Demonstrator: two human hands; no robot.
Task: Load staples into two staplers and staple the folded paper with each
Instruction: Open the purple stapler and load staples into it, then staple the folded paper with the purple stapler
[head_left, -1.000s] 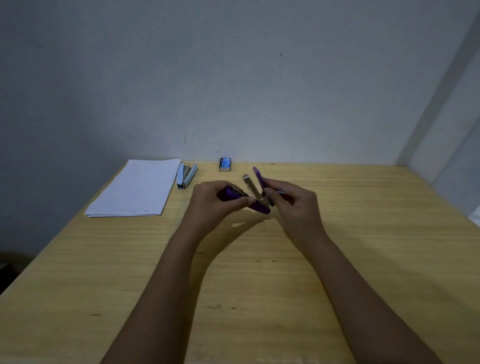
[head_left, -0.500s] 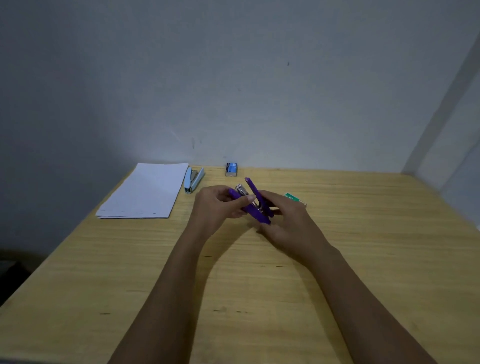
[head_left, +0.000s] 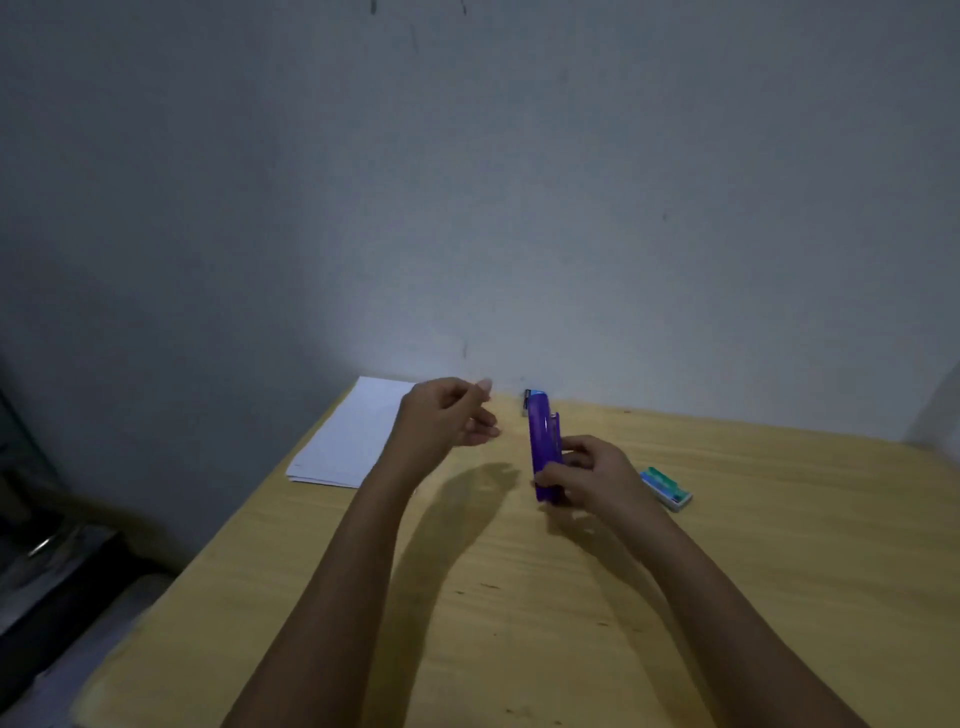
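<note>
The right hand (head_left: 592, 475) grips the purple stapler (head_left: 543, 447) at its near end, fingers wrapped around it. The stapler stands on edge above the wooden table (head_left: 519, 597), closed — long axis running away from the person, far tip toward the wall. The left hand (head_left: 441, 418) hovers apart, loosely curled, holding nothing, over the paper stack's (head_left: 353, 441) corner.

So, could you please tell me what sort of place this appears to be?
Probably a plain desk in a home or small office corner: a bare wooden table pushed against a blank painted wall, with a stack of white paper and a purple stapler.
</note>
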